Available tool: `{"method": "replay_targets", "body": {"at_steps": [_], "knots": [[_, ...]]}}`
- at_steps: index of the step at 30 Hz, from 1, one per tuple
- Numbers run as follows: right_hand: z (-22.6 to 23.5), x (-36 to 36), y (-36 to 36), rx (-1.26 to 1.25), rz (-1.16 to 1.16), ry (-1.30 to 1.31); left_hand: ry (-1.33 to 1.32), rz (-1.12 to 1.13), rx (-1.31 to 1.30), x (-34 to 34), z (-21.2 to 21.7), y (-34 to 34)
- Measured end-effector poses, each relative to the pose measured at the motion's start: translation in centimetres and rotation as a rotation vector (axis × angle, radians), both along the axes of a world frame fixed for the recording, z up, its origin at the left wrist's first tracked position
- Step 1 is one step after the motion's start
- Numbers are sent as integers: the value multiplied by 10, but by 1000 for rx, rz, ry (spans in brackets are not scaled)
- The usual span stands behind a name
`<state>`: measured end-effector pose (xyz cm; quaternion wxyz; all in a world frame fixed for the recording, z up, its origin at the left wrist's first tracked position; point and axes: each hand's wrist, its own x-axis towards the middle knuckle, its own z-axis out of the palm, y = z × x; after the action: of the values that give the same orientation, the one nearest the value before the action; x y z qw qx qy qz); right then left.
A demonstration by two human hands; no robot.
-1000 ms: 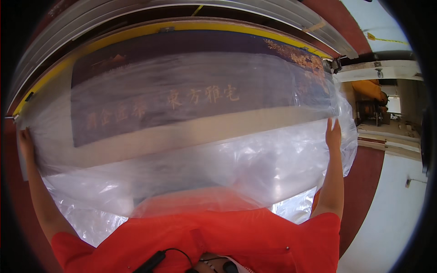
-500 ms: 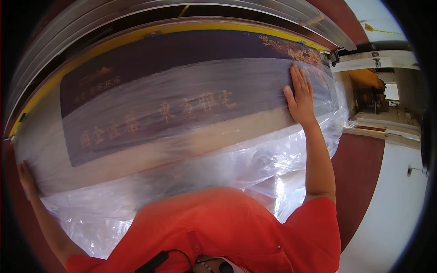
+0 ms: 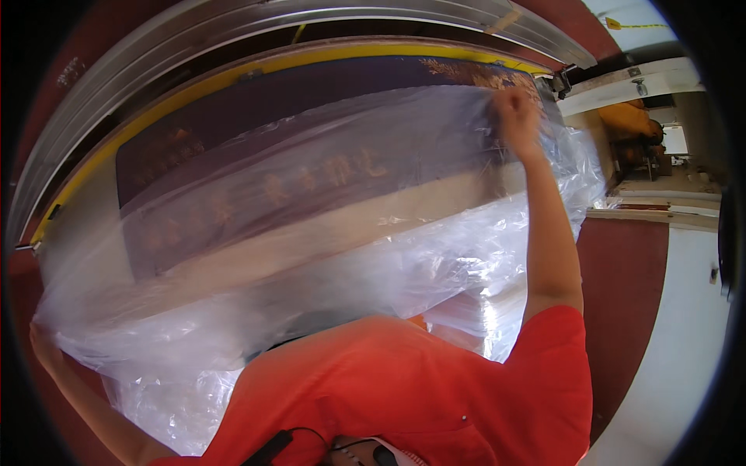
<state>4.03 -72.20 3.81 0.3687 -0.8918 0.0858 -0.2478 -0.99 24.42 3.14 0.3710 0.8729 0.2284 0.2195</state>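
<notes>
A see-through plastic film (image 3: 311, 132) is stretched over a long dark purple printed panel (image 3: 311, 81) with gold lettering and a gold leafy pattern at its far right. The panel lies on a pale surface (image 3: 326, 237). My right hand (image 3: 517, 118), blurred, is closed in a fist on the film's far edge near the panel's right end. At the far left, my left hand (image 3: 47, 346) is closed on the film's left part, which rises in folds toward it. Its fingertips are partly hidden. Loose, crinkled film hangs toward my red shirt (image 3: 388, 380).
A yellow strip (image 3: 342, 49) borders the far side, with a silvery metal rail (image 3: 373, 12) beyond it. White bars (image 3: 633, 92) stick out at the right, beside a dark red and white floor (image 3: 622, 295). An orange-yellow object (image 3: 625, 120) stands further off at the right.
My right hand has gone from lying flat on the film to a closed fist, slightly farther away. My left hand has moved nearer to me, pulling the film's left side into folds.
</notes>
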Motion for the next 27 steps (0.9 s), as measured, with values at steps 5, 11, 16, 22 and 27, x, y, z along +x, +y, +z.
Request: {"method": "replay_targets", "body": {"at_steps": [5, 11, 16, 22, 27], "knots": [[-13, -4, -13, 297, -86, 121, -4, 240, 380, 83, -59, -5], [-15, 66, -56, -96, -270, 112, 95, 285, 317, 204, -108, -28], [-36, 107, -55, -116, -460, 86, 341, 460, 455, 243, -106, -18], [-56, 111, -62, -44, -587, 62, 203, 379, 151, 239, -114, -13], [-67, 108, -75, -86, -569, -7, 37, 314, -172, 236, -117, -10]]}}
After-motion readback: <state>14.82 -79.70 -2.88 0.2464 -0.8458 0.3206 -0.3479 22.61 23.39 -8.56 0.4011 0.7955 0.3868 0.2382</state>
